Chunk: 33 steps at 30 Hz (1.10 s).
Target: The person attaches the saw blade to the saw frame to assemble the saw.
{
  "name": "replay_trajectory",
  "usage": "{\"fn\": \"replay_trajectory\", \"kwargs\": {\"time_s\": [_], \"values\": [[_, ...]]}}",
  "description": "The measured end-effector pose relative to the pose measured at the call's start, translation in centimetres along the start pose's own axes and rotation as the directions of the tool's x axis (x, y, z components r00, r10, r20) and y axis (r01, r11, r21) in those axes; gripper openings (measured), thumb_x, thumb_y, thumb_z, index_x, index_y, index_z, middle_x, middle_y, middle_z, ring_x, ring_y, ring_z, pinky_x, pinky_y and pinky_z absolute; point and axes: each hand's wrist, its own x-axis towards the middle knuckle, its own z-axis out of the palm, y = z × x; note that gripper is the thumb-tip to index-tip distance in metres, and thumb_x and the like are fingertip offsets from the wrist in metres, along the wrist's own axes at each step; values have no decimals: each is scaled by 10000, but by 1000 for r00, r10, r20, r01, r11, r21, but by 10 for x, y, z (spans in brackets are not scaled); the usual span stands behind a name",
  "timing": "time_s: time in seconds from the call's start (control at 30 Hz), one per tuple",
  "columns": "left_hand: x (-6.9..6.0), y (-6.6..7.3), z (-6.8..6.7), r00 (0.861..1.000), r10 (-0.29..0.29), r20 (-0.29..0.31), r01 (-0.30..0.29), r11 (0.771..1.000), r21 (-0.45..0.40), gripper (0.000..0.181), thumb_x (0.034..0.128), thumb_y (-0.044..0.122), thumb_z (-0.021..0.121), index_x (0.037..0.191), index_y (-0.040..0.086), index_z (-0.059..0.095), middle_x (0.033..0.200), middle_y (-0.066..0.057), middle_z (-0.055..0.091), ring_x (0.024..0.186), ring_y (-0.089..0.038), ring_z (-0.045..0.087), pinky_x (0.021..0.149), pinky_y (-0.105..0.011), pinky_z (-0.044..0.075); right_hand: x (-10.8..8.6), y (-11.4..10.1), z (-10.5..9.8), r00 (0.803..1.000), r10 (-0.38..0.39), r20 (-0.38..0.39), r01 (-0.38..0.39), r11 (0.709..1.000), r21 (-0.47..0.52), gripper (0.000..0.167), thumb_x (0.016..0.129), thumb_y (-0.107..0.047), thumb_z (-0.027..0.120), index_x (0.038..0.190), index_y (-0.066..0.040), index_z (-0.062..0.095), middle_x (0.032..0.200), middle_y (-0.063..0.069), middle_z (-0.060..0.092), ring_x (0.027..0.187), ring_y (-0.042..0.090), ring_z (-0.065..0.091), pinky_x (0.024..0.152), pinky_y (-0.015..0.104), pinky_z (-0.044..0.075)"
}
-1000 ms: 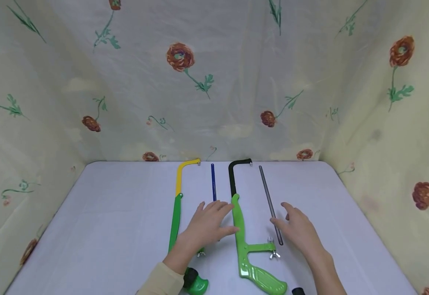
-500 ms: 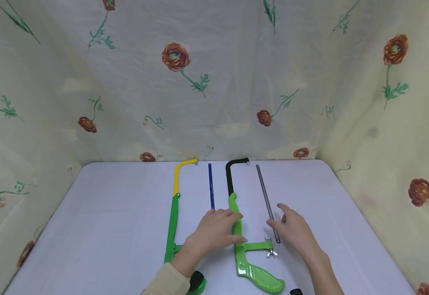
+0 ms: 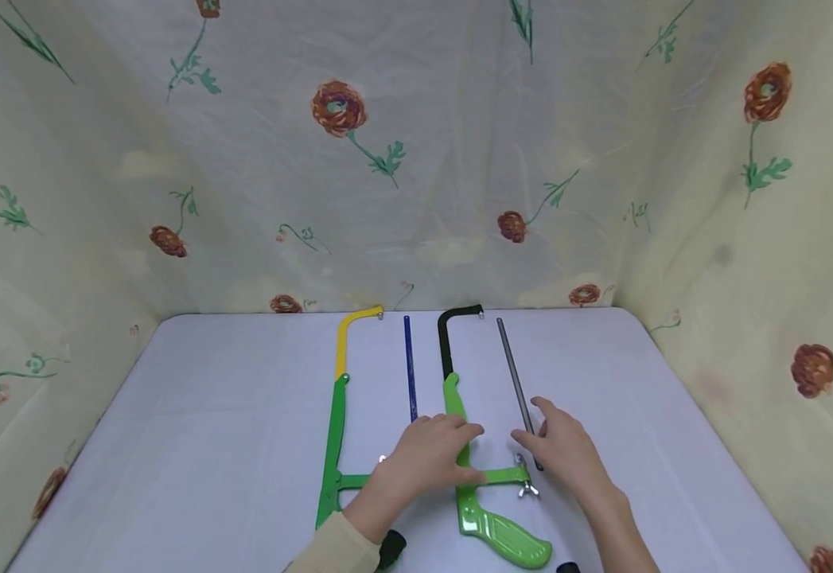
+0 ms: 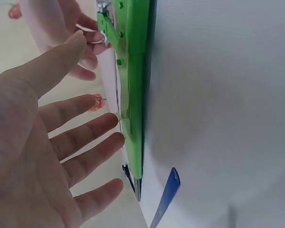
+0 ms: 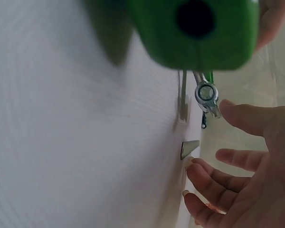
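My left hand [image 3: 434, 458] is over the middle of a hacksaw frame with a light green handle [image 3: 509, 541] and a black front arm. In the left wrist view its fingers spread loosely beside the green frame [image 4: 133, 95], holding nothing. My right hand [image 3: 566, 450] hovers by the lower end of a grey hacksaw blade [image 3: 512, 366], fingers slightly bent and nothing between them. In the right wrist view the thumb is close to a wing nut [image 5: 206, 92], and fingertips are near the blade's end [image 5: 190, 148]; contact cannot be told.
Left of these lie a dark green hacksaw frame [image 3: 335, 430] with a yellow front arm and a blue blade [image 3: 410, 366], its lower end hidden by my left hand. A black object [image 3: 568, 567] shows at the bottom edge. Floral cloth [image 3: 416, 159] surrounds the white table [image 3: 230, 446].
My left hand has moved right and toward me, from between the frames to over the light green one. My right hand has shifted slightly left. The saws and blades stay put.
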Motion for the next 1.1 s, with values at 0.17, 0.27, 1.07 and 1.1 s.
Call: {"fn": "replay_trajectory", "kwargs": {"time_s": [0.17,0.27,1.07,1.1], "values": [[0,4,-1,1000,26,-6,-26,1000,0,669,810,623,709,1374,292,570,1246,61,645,1043,-118,629,837,-296,525,-2,-2,1,1000,-3,-16,3,1000,-12,715,880,-329,701,1444,10,423,921,132,658,735,198,585,598,317,470],[1,5,0,999,40,-14,-40,999,5,647,807,616,718,1351,289,593,1201,62,648,969,-98,621,754,-252,508,-3,-2,2,1000,-5,-26,4,1000,-22,701,877,-323,700,1432,14,437,961,151,675,792,219,613,642,365,508],[-1,20,5,996,83,-17,-81,993,85,418,793,604,735,1028,259,760,957,85,590,846,-70,453,754,-223,444,-7,-8,10,998,-23,-62,17,996,-92,399,823,-82,697,1184,60,602,937,196,686,735,240,600,610,381,496],[-1,21,5,997,82,-13,-80,993,87,407,792,604,737,1016,265,760,959,87,591,850,-69,453,754,-220,442,-7,-8,10,998,-21,-64,15,996,-90,359,824,-77,694,1149,51,613,934,193,688,722,231,588,592,358,481]]}}
